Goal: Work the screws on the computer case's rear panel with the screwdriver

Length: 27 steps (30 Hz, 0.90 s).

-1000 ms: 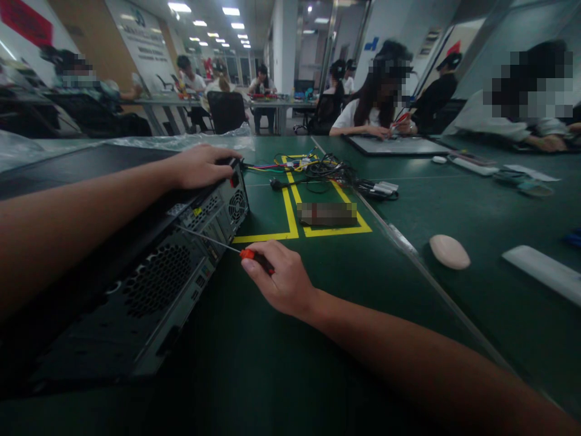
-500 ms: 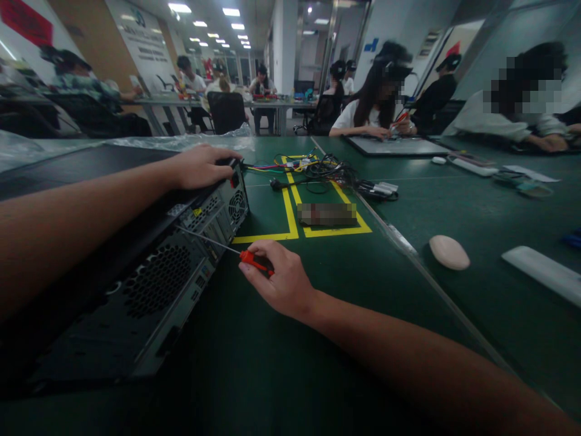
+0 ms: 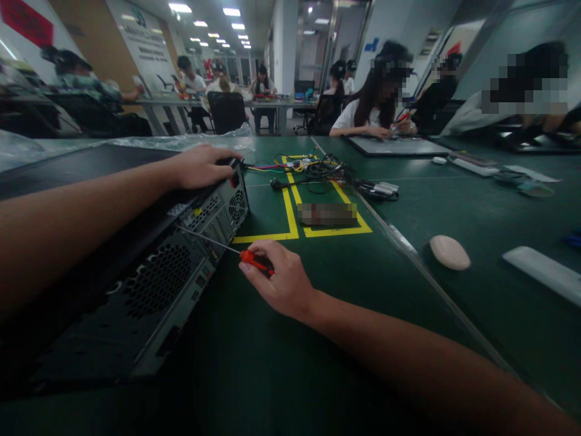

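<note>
A black desktop computer case (image 3: pixel 149 284) lies on its side on the green table (image 3: pixel 281 363), its perforated rear panel facing me. My left hand (image 3: pixel 200 166) rests on the case's top far corner, fingers curled over the edge. My right hand (image 3: pixel 281 278) pinches a red-handled screwdriver (image 3: pixel 254 261). The thin metal shaft (image 3: pixel 206 240) runs up and left, and its tip touches the rear panel near the ports.
Yellow tape lines (image 3: pixel 290 215) mark the table beyond the case, with a tangle of coloured cables (image 3: pixel 318 169) behind them. A white mouse (image 3: pixel 449 252) and a white keyboard (image 3: pixel 540 272) lie to the right. Other people sit at the far side and at tables behind.
Almost nothing has moved. My right hand's fingers have shifted slightly on the screwdriver handle. The left hand stays on the case.
</note>
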Motion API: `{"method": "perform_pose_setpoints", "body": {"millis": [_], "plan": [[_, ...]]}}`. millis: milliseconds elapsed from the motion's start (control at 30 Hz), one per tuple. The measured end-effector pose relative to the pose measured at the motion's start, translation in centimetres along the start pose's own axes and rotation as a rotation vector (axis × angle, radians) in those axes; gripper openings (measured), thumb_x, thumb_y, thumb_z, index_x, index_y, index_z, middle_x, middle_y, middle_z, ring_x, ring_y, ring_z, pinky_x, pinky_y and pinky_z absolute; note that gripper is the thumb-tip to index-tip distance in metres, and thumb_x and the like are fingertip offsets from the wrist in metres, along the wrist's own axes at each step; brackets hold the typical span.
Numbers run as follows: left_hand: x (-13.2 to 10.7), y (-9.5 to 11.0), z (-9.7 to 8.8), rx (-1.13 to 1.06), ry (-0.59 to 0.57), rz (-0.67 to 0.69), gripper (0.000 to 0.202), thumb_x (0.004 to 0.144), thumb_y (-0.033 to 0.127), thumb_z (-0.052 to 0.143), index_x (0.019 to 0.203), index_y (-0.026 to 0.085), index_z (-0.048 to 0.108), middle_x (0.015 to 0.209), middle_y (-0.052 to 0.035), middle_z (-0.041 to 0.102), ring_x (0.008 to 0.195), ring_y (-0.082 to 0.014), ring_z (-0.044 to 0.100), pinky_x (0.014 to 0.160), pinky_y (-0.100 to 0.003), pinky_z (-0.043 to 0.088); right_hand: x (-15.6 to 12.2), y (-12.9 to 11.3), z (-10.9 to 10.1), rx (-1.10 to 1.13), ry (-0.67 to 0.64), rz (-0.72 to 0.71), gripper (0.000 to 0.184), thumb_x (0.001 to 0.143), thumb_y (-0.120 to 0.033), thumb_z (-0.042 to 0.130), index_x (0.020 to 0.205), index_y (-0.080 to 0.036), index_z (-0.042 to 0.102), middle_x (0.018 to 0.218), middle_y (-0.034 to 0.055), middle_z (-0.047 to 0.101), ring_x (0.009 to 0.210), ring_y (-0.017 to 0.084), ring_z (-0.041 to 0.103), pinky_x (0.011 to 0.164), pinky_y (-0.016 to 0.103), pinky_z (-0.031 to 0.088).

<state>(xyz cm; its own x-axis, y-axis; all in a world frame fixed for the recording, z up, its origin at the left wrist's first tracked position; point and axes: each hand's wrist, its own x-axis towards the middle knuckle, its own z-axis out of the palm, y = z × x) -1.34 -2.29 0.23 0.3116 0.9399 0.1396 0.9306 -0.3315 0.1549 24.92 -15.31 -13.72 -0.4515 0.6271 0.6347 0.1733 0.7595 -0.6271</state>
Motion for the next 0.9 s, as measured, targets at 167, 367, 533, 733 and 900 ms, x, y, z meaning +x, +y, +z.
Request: {"method": "perform_pose_setpoints", "body": {"millis": [167,367,533,733,900], "plan": [[-0.11,0.28,-0.06,0.061,-0.011,0.016,0.080,0.090,0.057,0.043,0.156,0.014,0.057,0.137,-0.0153,0.069,0.121,-0.0355,0.062,0.112,-0.049,0.044,0.00,-0.07,-0.07,-0.006,0.001,0.000,0.022,0.103,-0.040,0.064,0.117,-0.023,0.063,0.109,0.0059,0.076,0.094,0.018,0.074,0.086,0.034,0.060],[-0.23,0.43,-0.20,0.074,-0.021,0.019,0.080,0.090,0.057,0.043,0.156,0.013,0.056,0.137,-0.0142,0.069,0.120,-0.0329,0.062,0.111,-0.046,0.043,0.00,-0.14,-0.14,-0.007,-0.004,-0.002,0.022,0.103,-0.041,0.063,0.116,-0.022,0.063,0.110,0.0063,0.076,0.094,0.018,0.074,0.085,0.033,0.060],[-0.13,0.01,0.17,0.057,0.006,0.015,0.079,0.090,0.058,0.044,0.155,0.015,0.058,0.135,-0.0103,0.070,0.117,-0.0309,0.062,0.110,-0.044,0.042,-0.02,-0.10,-0.09,-0.014,0.000,-0.005,0.023,0.103,-0.040,0.063,0.117,-0.022,0.063,0.109,0.0063,0.076,0.095,0.019,0.074,0.087,0.034,0.060],[0.08,-0.27,0.16,0.066,-0.011,0.048,0.080,0.091,0.057,0.043,0.155,0.011,0.057,0.139,-0.0187,0.068,0.124,-0.0359,0.061,0.112,-0.048,0.042,-0.02,-0.01,0.01,-0.015,0.002,0.001,0.023,0.103,-0.041,0.063,0.117,-0.022,0.063,0.108,0.0063,0.076,0.095,0.019,0.074,0.086,0.034,0.060],[0.11,-0.24,0.03,0.085,-0.016,0.041,0.079,0.092,0.055,0.041,0.155,0.011,0.057,0.136,-0.0189,0.068,0.121,-0.0344,0.062,0.110,-0.048,0.044,-0.02,-0.12,-0.06,-0.021,-0.020,0.029,0.024,0.104,-0.042,0.062,0.118,-0.023,0.063,0.109,0.0064,0.076,0.096,0.020,0.074,0.086,0.035,0.060]]}}
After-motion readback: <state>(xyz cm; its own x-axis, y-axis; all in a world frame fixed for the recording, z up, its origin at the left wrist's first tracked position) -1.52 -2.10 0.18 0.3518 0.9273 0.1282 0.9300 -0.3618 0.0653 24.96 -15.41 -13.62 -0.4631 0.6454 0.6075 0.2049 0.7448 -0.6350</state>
